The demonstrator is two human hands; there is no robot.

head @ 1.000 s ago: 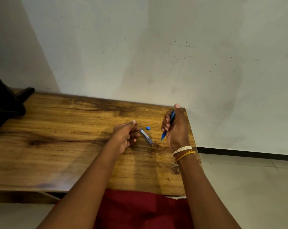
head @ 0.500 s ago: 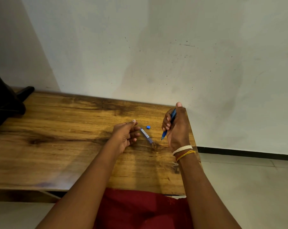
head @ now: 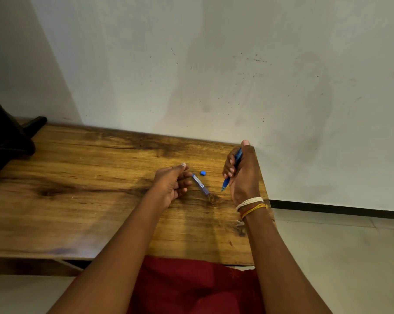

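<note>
My right hand [head: 242, 175] grips a blue pen [head: 225, 184] in a fist, tip pointing down just above the wooden table [head: 78, 189]. White and orange threads circle that wrist. A clear bluish tube with a label [head: 200, 185] lies flat on the table between my hands. My left hand [head: 172, 184] rests on its side with loosely curled fingers, the fingertips at the tube's far end; whether they touch it I cannot tell. A small blue cap [head: 203, 172] sits just beyond the tube.
The table's right edge runs just past my right hand, with tiled floor [head: 338, 257] beyond. A stained wall [head: 214, 75] stands right behind the table. A dark object [head: 8, 137] occupies the table's far left end. Red cloth [head: 191, 288] covers my lap.
My right hand with the pen has shifted very slightly up and away. The left hand, tube and cap have stayed in place.
</note>
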